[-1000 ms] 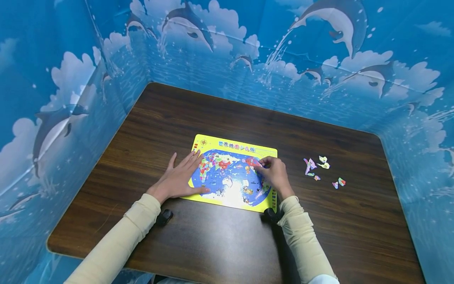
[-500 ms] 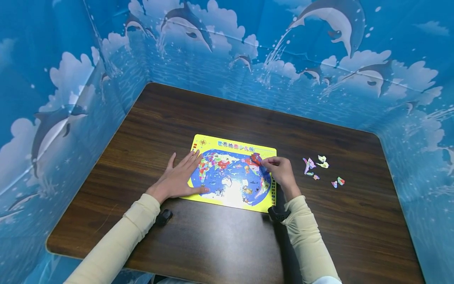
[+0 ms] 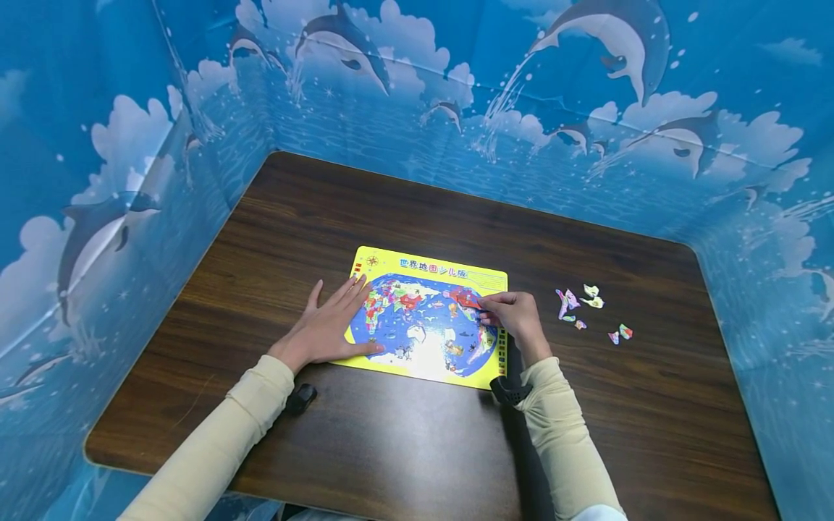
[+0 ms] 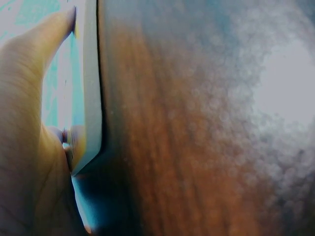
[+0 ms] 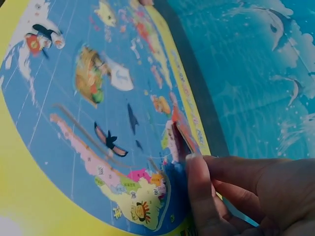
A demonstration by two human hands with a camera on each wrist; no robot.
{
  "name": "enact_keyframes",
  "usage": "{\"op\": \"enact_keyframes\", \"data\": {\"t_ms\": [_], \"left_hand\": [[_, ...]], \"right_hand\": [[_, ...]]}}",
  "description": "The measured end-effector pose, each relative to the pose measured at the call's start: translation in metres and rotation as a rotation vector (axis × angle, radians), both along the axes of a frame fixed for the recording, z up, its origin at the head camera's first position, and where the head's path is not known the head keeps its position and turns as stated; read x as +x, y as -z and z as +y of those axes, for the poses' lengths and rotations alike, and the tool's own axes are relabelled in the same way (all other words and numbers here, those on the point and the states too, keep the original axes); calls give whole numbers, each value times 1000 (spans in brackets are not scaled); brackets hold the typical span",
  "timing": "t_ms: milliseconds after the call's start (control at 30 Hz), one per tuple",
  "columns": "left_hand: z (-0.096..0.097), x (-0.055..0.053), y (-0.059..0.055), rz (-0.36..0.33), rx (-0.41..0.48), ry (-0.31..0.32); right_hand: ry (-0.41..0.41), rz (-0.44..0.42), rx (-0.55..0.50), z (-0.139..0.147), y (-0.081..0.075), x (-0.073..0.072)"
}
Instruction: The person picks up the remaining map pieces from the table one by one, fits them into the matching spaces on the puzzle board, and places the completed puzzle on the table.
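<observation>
A yellow-bordered world map puzzle board lies on the table, its blue map facing up. My left hand rests on the board's left side with fingers spread; its thumb lies across the near left corner, and the left wrist view shows it by the board's thick edge. At the map's upper right, my right hand pinches a red puzzle piece by its right end. Seen from the right wrist, the red piece tilts up from the board between thumb and finger. Part of it is hidden by the fingertips.
Several small loose puzzle pieces lie on the dark wooden table right of the board, with a pair farther right. Dolphin-printed blue cloth hangs behind the table. Both wrists wear black devices.
My right hand has shifted slightly right, still pinching the red piece. The piece was raised and tilted half a second ago and now sits lower, flatter over the map. My left hand stays put.
</observation>
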State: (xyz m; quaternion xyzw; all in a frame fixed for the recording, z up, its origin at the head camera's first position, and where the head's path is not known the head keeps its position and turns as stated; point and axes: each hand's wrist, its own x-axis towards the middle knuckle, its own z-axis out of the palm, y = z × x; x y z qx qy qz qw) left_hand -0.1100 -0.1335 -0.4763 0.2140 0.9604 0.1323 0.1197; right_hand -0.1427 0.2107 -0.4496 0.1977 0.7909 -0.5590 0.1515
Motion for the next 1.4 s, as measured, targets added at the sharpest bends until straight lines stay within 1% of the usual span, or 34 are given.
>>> {"op": "enact_keyframes", "data": {"t_ms": [100, 200, 333, 433, 700, 900, 1200, 1400], "left_hand": [[0, 0, 0, 2, -1, 6], [0, 1, 0, 2, -2, 11], [0, -1, 1, 9, -1, 9], [0, -1, 3, 10, -3, 6], [0, -1, 1, 16, 14, 6], [0, 0, -1, 13, 9, 10], [-1, -1, 4, 12, 13, 10], [-1, -1, 3, 8, 13, 5]], "right_hand": [[26, 5, 21, -3, 1, 0], [23, 27, 49, -6, 2, -1], [-1, 53, 97, -10, 1, -2], [-22, 54, 133, -11, -1, -2], [-48, 54, 176, -15, -3, -4], [-63, 54, 195, -16, -4, -6], [-98, 57, 222, -15, -3, -8], [-128, 73, 237, -16, -3, -9]]}}
